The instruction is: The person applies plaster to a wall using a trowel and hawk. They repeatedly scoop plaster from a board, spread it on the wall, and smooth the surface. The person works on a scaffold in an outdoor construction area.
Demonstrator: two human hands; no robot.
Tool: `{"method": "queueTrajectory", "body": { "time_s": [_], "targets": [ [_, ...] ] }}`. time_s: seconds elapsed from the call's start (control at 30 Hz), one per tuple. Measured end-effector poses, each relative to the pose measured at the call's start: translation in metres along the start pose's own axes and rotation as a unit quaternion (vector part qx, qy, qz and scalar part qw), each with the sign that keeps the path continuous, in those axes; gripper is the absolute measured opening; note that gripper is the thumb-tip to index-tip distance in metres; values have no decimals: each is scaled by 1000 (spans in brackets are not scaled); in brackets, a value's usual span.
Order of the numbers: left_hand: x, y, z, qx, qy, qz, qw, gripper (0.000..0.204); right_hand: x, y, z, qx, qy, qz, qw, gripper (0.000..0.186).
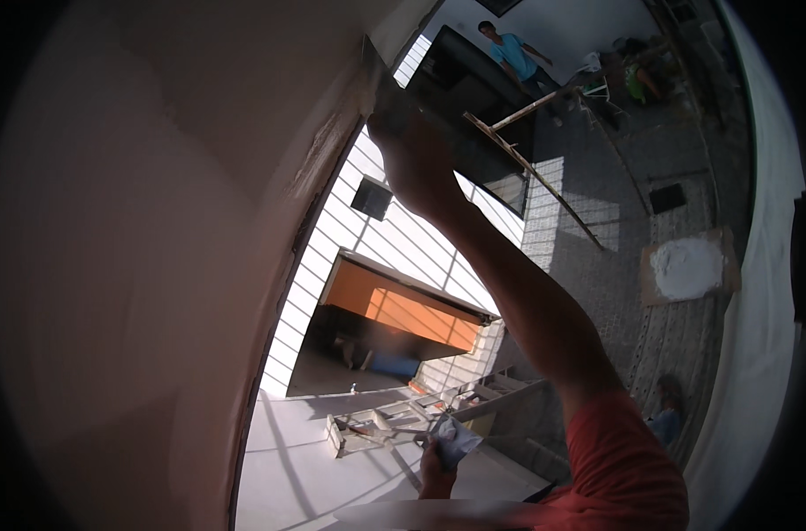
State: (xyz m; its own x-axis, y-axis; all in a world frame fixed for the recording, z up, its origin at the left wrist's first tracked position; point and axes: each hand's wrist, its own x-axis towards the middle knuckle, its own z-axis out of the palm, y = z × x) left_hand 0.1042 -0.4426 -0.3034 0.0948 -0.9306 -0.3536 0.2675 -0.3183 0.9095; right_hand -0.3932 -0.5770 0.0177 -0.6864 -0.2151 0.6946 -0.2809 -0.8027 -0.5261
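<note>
My right arm, in a red sleeve, reaches up across the middle of the view. At its end my right hand (412, 146) is closed round a putty knife (376, 75), whose thin blade rests against the edge of the plastered wall (137, 265). The handle is mostly hidden in the dark fingers. Rough, pale filler (319, 150) runs along the wall's edge just below the blade. Low in the view my left hand (435, 473) grips a small flat plate (456, 440) smeared with white putty, well apart from the right hand.
At right, a board with a heap of white putty (689, 265) lies on a perforated plank (677, 345). A wooden ladder (403, 416) stands below. Rusty scaffold poles (544, 190) cross the far side. A person in blue (513, 57) stands beyond, near another in green (636, 80).
</note>
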Motion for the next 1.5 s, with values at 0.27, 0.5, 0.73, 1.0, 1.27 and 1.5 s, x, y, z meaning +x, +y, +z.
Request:
{"method": "queueTrajectory", "body": {
  "time_s": [0.27,0.5,0.73,1.0,1.27,1.5],
  "targets": [
    [-17,6,-19,-37,60,-14,997,36,-83,-118,37,197,28,99,975,49],
    [-44,24,10,73,38,-1,997,35,-158,-201,52,179,3,96,979,63],
    [-61,76,97,22,-68,32,997,40,-193,-135,-60,223,-237,61,944,57],
    [-86,134,226,516,-129,423,734,47,-193,-73,-138,70,-467,2,881,49],
    [-104,140,286,409,-151,346,831,43,-191,-41,-175,-156,-418,-212,869,61],
    [-104,152,323,162,-210,281,922,37,-120,-27,-221,-195,-463,-179,846,60]
  ]
}}
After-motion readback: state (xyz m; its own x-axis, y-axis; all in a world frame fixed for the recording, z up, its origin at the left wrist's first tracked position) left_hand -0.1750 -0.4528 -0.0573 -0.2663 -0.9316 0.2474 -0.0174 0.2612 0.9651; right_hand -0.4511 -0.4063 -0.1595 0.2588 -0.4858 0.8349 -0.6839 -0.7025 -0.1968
